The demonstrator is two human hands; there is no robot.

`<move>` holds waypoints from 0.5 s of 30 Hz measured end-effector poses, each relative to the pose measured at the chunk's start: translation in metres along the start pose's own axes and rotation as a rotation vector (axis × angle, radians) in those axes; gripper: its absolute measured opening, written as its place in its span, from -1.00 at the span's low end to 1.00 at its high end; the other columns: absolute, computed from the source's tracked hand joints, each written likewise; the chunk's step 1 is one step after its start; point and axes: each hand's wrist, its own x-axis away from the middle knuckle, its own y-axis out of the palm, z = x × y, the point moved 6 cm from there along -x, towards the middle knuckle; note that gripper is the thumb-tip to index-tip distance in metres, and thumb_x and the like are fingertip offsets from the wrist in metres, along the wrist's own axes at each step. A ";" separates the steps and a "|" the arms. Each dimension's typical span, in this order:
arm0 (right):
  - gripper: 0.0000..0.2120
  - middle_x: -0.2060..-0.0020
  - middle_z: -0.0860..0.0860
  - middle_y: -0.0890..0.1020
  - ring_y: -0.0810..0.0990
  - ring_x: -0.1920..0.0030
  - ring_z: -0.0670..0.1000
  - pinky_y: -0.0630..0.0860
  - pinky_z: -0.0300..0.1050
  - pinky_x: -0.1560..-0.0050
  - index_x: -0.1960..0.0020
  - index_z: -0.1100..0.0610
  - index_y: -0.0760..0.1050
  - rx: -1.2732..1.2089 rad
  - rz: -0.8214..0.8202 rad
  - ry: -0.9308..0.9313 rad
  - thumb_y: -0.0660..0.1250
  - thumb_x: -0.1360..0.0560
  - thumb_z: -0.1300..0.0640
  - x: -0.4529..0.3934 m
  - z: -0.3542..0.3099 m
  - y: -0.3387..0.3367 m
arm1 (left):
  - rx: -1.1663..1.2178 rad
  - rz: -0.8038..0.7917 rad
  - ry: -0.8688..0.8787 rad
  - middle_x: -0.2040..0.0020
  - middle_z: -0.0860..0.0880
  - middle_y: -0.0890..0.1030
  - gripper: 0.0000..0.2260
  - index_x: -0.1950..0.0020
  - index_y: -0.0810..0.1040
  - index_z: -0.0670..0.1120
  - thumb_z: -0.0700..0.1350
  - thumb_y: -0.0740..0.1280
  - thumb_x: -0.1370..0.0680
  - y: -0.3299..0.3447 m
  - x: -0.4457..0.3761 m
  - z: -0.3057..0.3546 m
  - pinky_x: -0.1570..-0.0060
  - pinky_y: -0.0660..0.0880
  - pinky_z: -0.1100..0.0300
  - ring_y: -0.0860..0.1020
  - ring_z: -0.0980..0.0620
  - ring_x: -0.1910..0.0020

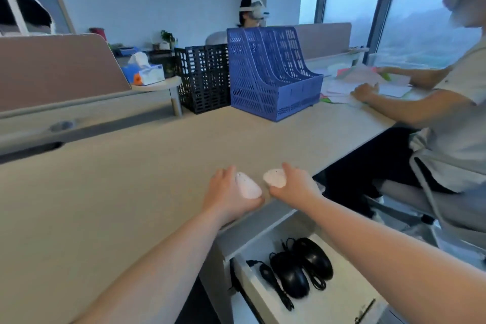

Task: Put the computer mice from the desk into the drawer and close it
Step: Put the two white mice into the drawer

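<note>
- My left hand (228, 192) is wrapped over one white mouse (247, 187), fingers on its far side and thumb under the near end, so it sits pinned in my palm at the near edge of the surface (131, 179).
- My right hand (292, 184) is curled around the second white mouse (274, 177), gripping it from the right side; its left half shows past my fingers. I cannot tell whether either mouse is already clear of the surface or only resting on it.
- The two sit just beside each other, apart by a narrow gap, so I take one in each hand and make a single trip rather than two.
- Both are right at the edge above the drawer (328, 297), which stands pulled out below and to the right of my hands, so the way down is short.
- Two black mice (302, 268) already lie side by side in the drawer with their cords (276, 287) trailing toward its front. The back part nearest the surface looks bare, and I judge that is where the white pair should go, clear of the cords.
- The drawer stays open until both are in; closing comes last.
- Farther back stand a blue file rack (273, 73) and a black one (203, 79), well apart from my work.
- Another person (447, 113) sits to my right sorting papers (368, 81).
</note>
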 end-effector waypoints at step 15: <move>-0.42 -0.13 0.09 0.61 0.57 -0.14 0.10 0.53 -0.10 -0.02 -0.28 0.16 0.45 0.151 -0.308 0.294 0.37 -0.39 -0.14 0.114 0.162 0.047 | -0.178 -0.325 -0.113 -0.27 -0.06 0.41 -0.29 -0.32 0.29 -0.03 0.28 0.35 -0.28 0.178 0.138 0.067 -0.25 0.33 0.03 0.33 -0.11 -0.26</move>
